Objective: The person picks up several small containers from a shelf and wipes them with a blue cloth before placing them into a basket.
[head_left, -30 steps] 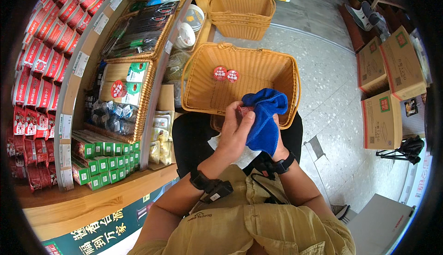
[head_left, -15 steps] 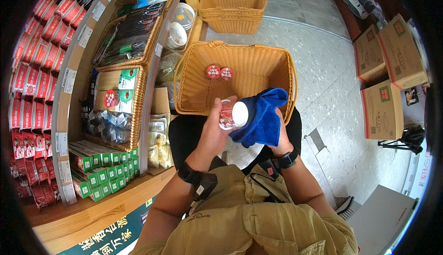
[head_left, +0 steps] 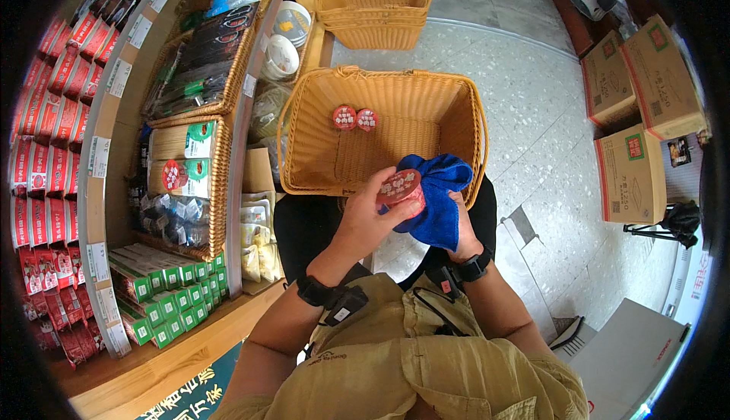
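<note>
The small round red-lidded jar (head_left: pixel 401 189) was hidden in the blue microfibre cloth (head_left: pixel 436 195) a second ago; now it's out, red lid up, in the left hand (head_left: pixel 370 222).

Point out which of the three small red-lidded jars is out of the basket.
The red-lidded jar gripped in the left hand, pressed against the blue cloth. The other two jars lie side by side on the wicker basket floor.

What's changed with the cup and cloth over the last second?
The left hand has turned the small cup: its red lid now faces up, where half a second ago a white end showed and before that the cloth hid it. The right hand still holds the blue cloth against it. Two cups in the basket stayed put.
</note>
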The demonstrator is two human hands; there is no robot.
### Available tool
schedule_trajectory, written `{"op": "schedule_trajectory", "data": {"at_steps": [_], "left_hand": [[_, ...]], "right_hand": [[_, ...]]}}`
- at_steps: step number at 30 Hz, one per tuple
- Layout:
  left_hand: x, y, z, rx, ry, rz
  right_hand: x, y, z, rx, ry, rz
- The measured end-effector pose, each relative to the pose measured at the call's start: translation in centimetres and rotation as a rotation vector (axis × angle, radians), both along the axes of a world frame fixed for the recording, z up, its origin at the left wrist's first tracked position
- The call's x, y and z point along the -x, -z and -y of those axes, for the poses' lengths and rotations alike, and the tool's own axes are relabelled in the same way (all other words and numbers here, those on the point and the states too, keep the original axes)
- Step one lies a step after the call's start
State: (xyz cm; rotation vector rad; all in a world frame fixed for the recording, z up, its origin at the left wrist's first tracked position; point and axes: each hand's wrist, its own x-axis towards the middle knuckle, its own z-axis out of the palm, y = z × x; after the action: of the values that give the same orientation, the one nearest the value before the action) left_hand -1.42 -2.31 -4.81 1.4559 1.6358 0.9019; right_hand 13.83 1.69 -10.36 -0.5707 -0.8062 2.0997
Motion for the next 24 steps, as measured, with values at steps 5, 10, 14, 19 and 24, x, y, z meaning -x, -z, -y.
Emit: {"op": "schedule_trajectory", "data": {"at_steps": [5,10,14,19,24], "left_hand": [[0.7,-0.6,-0.5,-0.218,-0.018,-0.11],[0.5,-0.6,-0.7,-0.328,0.162,-0.359],[-0.1,-1.0,-0.2,-0.352,0.268,-0.443],[-0.1,-0.4,0.1,-0.31,0.227,-0.25],[0.1,0.3,0.4,-0.23,0.166,-0.096]], "right_hand": [[-0.3,-0.4,-0.9,0.298,0.022,-0.137],[0.7,-2.1,-0.7,-0.205,0.001,0.359],[1.0,-1.8,-1.0,-0.388,0.063,0.514],[0.9,0.5,-1.0,-0.1,0.177,0.357],[0.2,-0.2,-1.0,-0.05,0.167,0.362]]}}
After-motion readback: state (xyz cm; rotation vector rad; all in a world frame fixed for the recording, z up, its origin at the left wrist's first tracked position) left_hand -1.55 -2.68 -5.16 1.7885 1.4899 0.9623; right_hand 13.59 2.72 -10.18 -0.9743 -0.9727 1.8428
